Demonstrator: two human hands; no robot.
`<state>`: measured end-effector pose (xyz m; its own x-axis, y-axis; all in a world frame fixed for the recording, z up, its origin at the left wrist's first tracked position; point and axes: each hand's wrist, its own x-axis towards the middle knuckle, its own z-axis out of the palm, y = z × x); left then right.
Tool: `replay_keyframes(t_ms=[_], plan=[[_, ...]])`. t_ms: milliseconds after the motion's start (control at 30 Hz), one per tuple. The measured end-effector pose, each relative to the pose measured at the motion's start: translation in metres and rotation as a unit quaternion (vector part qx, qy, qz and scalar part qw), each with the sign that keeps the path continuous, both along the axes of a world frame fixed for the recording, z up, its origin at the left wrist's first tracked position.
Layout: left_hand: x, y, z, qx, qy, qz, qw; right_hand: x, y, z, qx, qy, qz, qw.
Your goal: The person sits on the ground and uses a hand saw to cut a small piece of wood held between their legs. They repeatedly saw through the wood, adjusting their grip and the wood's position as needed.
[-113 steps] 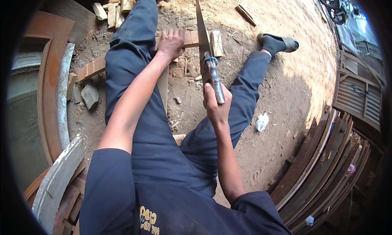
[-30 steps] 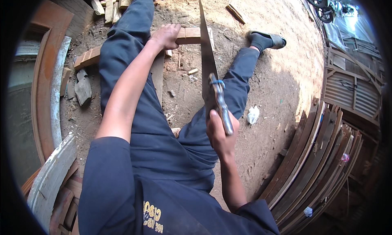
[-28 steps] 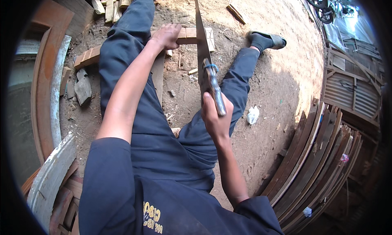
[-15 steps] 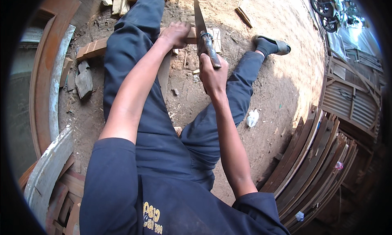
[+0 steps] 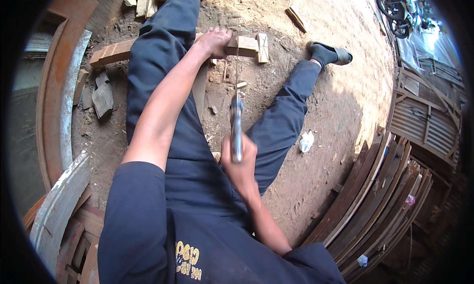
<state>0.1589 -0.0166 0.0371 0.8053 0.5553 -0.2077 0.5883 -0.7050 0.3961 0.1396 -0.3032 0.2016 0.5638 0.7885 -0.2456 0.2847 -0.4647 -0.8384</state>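
Observation:
A wooden beam [image 5: 114,52] lies crosswise over the ground, passing under my left leg. My left hand [image 5: 215,42] is closed on it near its right end, pressing from above. In my right hand [image 5: 240,165] is the handle of a handsaw [image 5: 236,121], drawn back between my legs. Its thin blade points away from me, seen nearly edge-on, and its far part meets the beam just right of my left hand. Whether the blade sits in a cut I cannot tell. Touching or close beside the beam's right end is a small marked wood block [image 5: 263,48].
Offcuts [image 5: 143,2] lie at the far left, with broken pieces [image 5: 102,99] nearer. A wooden frame [image 5: 47,96] stands on the left. Stacked planks [image 5: 365,195] fill the lower right. A crumpled white plastic scrap [image 5: 306,142] lies by my right leg; motorcycles [image 5: 400,10] stand far right.
My right hand has pulled the saw back toward my body, and the blade has come down from its raised angle to the beam. My left hand stays on the beam.

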Motion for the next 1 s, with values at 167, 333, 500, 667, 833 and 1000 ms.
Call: replay_keyframes(t_ms=[167, 333, 500, 667, 833, 1000], plan=[[-0.003, 0.005, 0.001, -0.006, -0.057, 0.037, 0.998, -0.011, -0.109, 0.077, -0.107, 0.026, -0.048, 0.993], [0.002, 0.006, 0.003, 0.001, -0.089, 0.021, 0.996, 0.023, -0.133, 0.091, -0.022, -0.022, -0.031, 0.999], [-0.003, 0.001, 0.007, 0.032, -0.068, 0.029, 0.997, 0.061, -0.047, 0.062, 0.052, 0.041, -0.065, 0.996], [-0.002, 0.001, 0.003, 0.026, -0.078, 0.03, 0.996, 0.066, 0.031, 0.019, 0.088, 0.035, -0.046, 0.994], [0.003, -0.004, 0.009, 0.017, -0.041, 0.03, 0.999, 0.082, 0.086, -0.033, 0.122, 0.046, -0.038, 0.991], [-0.001, -0.006, 0.012, -0.001, -0.028, 0.042, 0.999, 0.094, 0.109, -0.052, 0.112, 0.108, -0.032, 0.987]])
